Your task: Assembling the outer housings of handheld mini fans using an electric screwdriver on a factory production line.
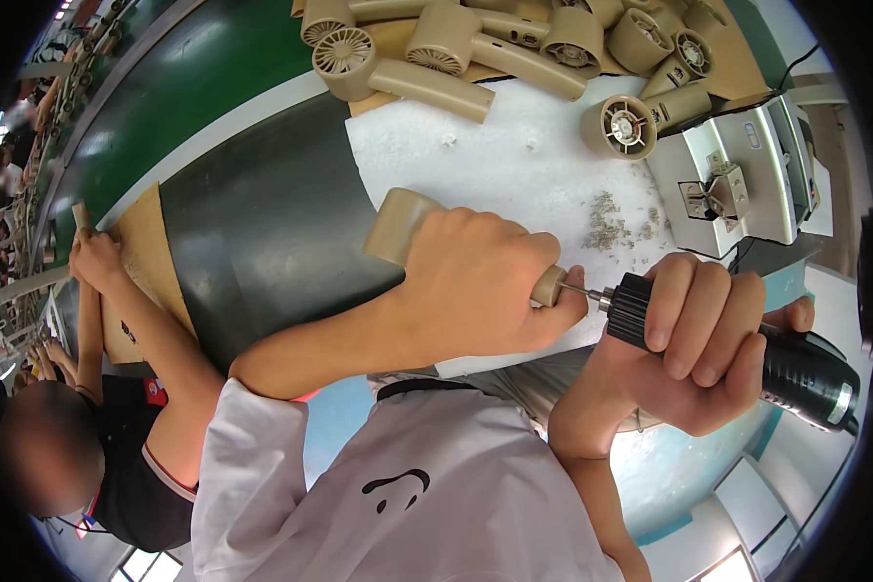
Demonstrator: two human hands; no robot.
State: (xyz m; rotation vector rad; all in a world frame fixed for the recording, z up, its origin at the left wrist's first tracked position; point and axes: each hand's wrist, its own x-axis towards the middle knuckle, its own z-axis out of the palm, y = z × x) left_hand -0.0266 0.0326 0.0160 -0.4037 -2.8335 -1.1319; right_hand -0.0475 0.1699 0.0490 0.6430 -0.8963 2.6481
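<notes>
My left hand [485,281] is wrapped around the handle of a beige handheld fan [398,227]; its round head sticks out on the left and the handle's end shows past my fingers. In my right hand [698,339] is a black electric screwdriver [807,376], held level. Its thin bit points left and reaches the end of the fan's handle. Whether a screw sits at the bit's tip is too small to tell. A scatter of small screws [606,223] lies on the white sheet [514,165] beyond my hands.
Several beige fans [441,39] are heaped at the back, with one fan [623,126] nearer. A silver-white machine [732,179] stands at the right. A dark mat [272,204] lies at left, near a green conveyor belt [204,68]. A co-worker [136,427] works at far left.
</notes>
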